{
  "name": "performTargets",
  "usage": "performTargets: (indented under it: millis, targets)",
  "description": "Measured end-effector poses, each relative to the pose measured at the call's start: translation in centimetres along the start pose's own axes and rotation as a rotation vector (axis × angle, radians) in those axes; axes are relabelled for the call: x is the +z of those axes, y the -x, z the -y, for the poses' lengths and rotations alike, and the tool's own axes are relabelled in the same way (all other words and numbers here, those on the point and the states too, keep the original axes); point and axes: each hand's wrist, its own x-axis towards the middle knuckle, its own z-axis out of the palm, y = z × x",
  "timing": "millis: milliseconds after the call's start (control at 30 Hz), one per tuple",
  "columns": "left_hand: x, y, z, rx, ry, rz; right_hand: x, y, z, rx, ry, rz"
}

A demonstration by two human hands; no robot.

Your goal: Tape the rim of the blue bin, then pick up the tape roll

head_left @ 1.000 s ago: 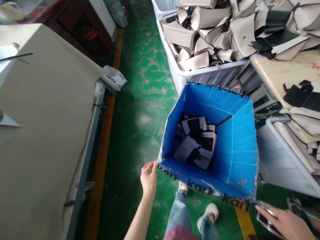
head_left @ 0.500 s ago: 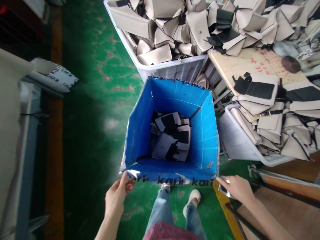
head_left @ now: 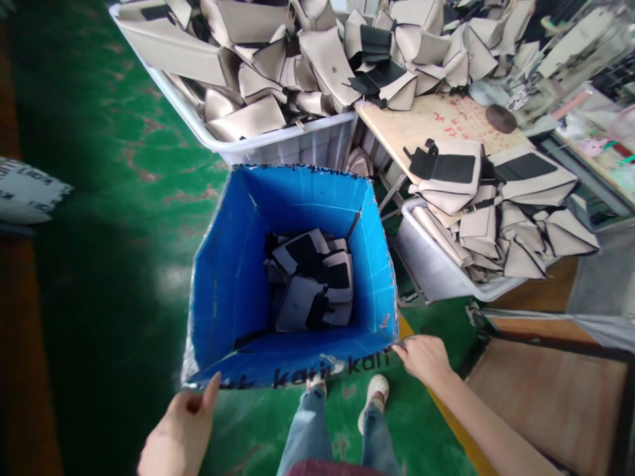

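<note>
A tall blue box, open at the top, stands in front of me on the floor. Its near rim carries black lettering. Inside, at the bottom, lie several light grey and black bag pieces. My left hand is closed at the near left corner, its thumb on the rim and its other fingers curled, partly hidden. At the near right corner, my right hand pinches the rim between thumb and fingers.
Beyond the box, a white bin is heaped with beige bags. A second full bin stands right, beside a wooden table with more bags. A brown board is at lower right. Green floor runs along the left.
My view has swung right, so box and bins appear further left. The box has turned slightly, its near left corner closer to me. Both hands remain at its near corners.
</note>
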Motion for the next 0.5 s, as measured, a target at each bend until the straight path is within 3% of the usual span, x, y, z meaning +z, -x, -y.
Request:
performTargets:
  millis: [33,67,133,200,233,333,500]
  targets:
    - [0.7,1.8,-1.2,0.113,-0.072,-0.066,0.0,-0.1,0.0,0.001,-0.013,-0.01]
    - [1.9,3.7,-2.6,0.337,-0.046,-0.119,0.1,-0.1,-0.1,0.002,-0.027,-0.018]
    - [5.2,7.5,-6.2,0.924,0.045,0.013,0.0,-0.1,-0.4,-0.005,-0.056,-0.028]
    - [8.9,10.3,-9.8,1.353,0.013,0.079,-0.3,0.0,-1.3,-0.044,-0.087,-0.023]
    - [10.6,11.1,-11.3,1.438,-0.052,0.07,-0.5,0.1,-2.1,-0.082,-0.105,-0.012]
    - [13.8,11.7,-14.0,1.456,-0.211,-0.063,-1.5,0.5,-5.5,-0.247,-0.168,0.047]
    - [15.2,11.3,-14.5,1.447,-0.331,-0.15,-3.0,0.3,-10.5,-0.413,-0.2,0.067]
